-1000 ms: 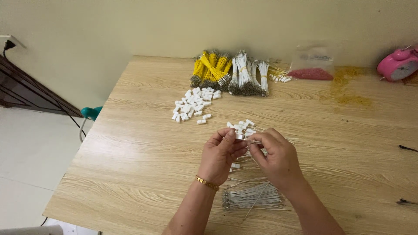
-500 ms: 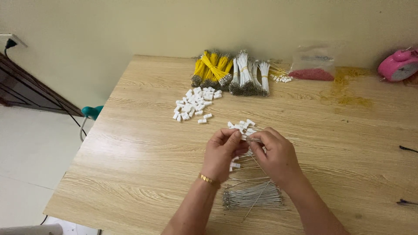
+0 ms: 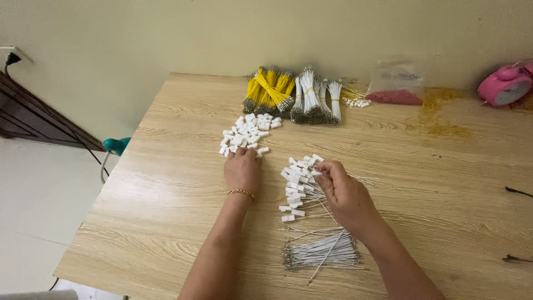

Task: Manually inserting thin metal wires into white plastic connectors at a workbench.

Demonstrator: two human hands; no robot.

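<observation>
My left hand, a gold bracelet on its wrist, reaches forward with its fingertips at the near edge of a heap of small white plastic connectors; whether it pinches one I cannot tell. My right hand rests beside a row of white connectors fitted with thin white wires, its fingers pinched on one of them. A loose bundle of white wires lies near my right forearm.
At the back of the wooden table lie bundles of yellow wires and white wires, a clear bag with red bits, and a pink alarm clock. The table's left edge drops to a pale floor.
My hands were together over the finished connectors. My left hand has since moved away forward and left to the heap of white connectors. My right hand stays by the wired row.
</observation>
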